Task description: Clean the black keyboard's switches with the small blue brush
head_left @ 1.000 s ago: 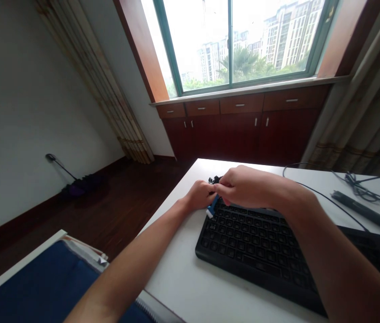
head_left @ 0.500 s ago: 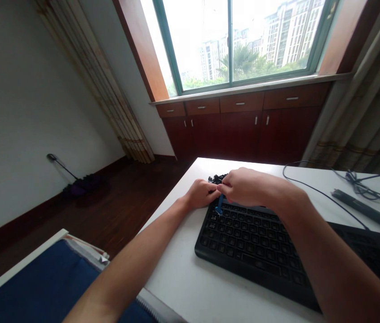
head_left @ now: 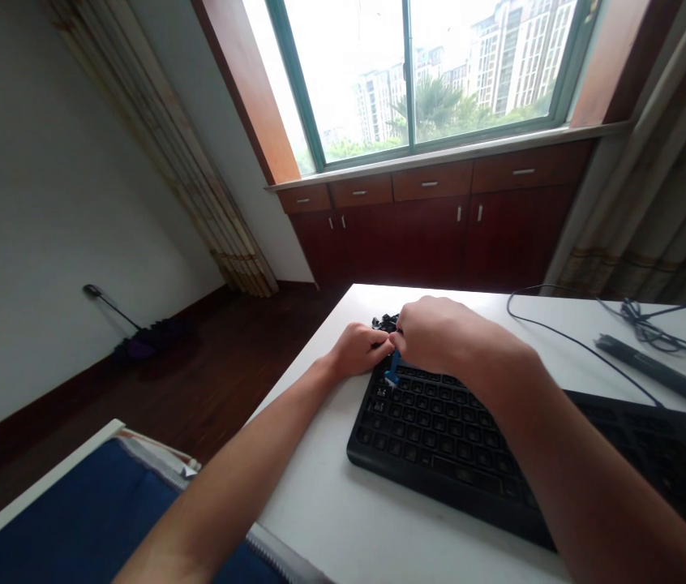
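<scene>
Small blue plastic tool (head_left: 392,371) pinched in right hand (head_left: 434,334) at top edge of matte black keyboard (head_left: 428,438); left hand (head_left: 358,350) alongside, hands together. Small black keycaps (head_left: 384,322) piled on white tabletop (head_left: 312,454): a slipped pinch could scatter them

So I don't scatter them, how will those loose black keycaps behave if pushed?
Likely light and easily scattered: the black keycaps lie in a loose heap on the white desk. They look squarish, so probably slide rather than roll.
</scene>
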`<state>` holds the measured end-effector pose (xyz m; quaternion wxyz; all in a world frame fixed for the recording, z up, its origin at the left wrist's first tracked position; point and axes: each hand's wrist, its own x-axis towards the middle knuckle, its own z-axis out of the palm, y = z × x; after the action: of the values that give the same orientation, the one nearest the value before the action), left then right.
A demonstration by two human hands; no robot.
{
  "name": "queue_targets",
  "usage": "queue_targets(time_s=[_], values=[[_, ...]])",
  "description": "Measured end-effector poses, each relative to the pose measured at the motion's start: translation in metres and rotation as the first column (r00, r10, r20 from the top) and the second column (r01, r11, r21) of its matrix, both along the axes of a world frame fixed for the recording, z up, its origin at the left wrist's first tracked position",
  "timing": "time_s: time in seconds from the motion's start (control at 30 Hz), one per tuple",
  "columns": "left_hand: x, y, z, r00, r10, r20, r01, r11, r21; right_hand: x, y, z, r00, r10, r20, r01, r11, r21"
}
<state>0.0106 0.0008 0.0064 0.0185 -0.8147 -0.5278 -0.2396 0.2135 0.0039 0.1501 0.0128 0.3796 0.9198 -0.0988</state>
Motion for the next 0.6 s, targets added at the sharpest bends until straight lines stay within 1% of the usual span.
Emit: queue_targets(time_s=[0.13, 0.3, 0.6], values=[[0.000, 0.000, -0.001, 1.000, 0.000, 0.002, 0.000, 1.000, -0.004, 0.001, 0.001, -0.003, 1.000, -0.002, -0.005, 0.002, 1.000, 0.017], [0.001, -0.001, 0.000, 1.000, 0.008, 0.005, -0.008, 1.000, -0.006, 0.004, 0.008, -0.007, 1.000, 0.002, -0.008, -0.002, 1.000, -0.002], [-0.001, 0.001, -0.003, 1.000, -0.005, 0.029, 0.005, 1.000, 0.004, 0.002, 0.009, -0.008, 1.000, 0.025, -0.015, -0.025, 1.000, -0.012]])
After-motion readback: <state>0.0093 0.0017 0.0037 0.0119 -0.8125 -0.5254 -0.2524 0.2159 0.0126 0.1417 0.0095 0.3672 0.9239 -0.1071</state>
